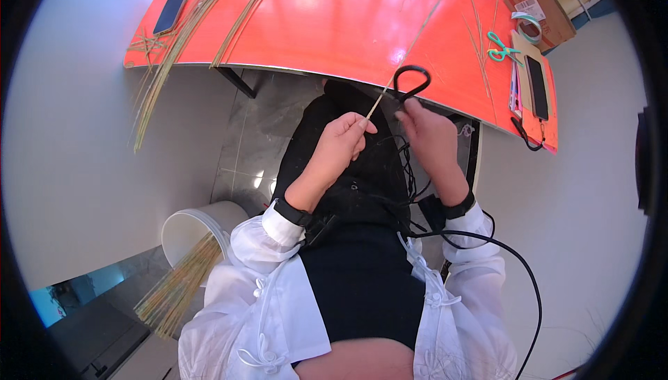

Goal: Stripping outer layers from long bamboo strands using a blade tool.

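My left hand [337, 145] is closed, with finger and thumb pinching a thin straw stalk [376, 104]. The stalk slants up and to the right over the near edge of the red table [334, 25]. Beside it, my right hand [433, 135] is closed on what looks like black loop-handled scissors [412, 82]. One big loop sticks out beyond the fingers, close against the stalk; the blades cannot be made out. Both hands are above my lap, just short of the table edge.
Long straw stalks [182, 35] overhang the table's left edge near a phone [172, 11]. At the right lie green-handled scissors [499, 47], a tape roll [527, 26], another phone [536, 88] and a cardboard box [546, 14]. A white bucket [188, 223] holds straw; black cables [511, 249] hang by my right arm.
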`<state>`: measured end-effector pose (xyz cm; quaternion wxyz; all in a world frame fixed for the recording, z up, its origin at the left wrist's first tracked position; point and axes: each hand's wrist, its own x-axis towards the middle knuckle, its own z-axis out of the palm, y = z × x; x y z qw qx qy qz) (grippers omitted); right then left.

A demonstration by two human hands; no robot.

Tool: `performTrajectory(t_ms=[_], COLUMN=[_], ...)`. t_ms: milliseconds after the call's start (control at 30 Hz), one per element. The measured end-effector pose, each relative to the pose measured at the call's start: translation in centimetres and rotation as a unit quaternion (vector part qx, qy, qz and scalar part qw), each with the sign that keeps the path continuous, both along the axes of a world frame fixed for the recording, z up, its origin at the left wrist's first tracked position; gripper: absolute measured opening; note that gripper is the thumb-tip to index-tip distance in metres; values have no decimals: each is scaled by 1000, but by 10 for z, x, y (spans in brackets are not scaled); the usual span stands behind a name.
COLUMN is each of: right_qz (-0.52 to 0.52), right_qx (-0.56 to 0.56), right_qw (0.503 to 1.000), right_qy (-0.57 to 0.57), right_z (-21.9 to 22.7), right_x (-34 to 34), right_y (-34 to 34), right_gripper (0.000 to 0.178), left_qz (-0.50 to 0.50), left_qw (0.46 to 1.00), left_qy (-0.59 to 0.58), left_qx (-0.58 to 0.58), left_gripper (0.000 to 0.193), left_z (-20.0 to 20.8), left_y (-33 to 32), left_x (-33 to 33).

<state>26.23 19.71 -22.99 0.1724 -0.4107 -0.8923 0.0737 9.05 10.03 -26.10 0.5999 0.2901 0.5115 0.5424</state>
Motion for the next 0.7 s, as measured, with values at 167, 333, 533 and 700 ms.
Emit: performTrajectory(t_ms=[167,333,533,700], right_qz=[78,31,13,49], right_qx=[-7,3,10,-2], right_qw=[997,1000,1000,999], right_qy=[-15,2,-23,10], right_z=[1,0,0,1], right_x=[-4,-6,-5,-5], right_y=[-12,-9,2,-12], right_gripper=[21,21,22,21], left_qz=[8,-3,-12,-48], left_qw=[999,1000,994,953], left_qy=[-28,-28,-104,-299], left_qx=[-19,-1,-27,-16], left_gripper=[26,27,25,25], left_z=[0,0,-1,-12], left_y=[1,1,1,-1], left_x=[0,-2,-5,-13])
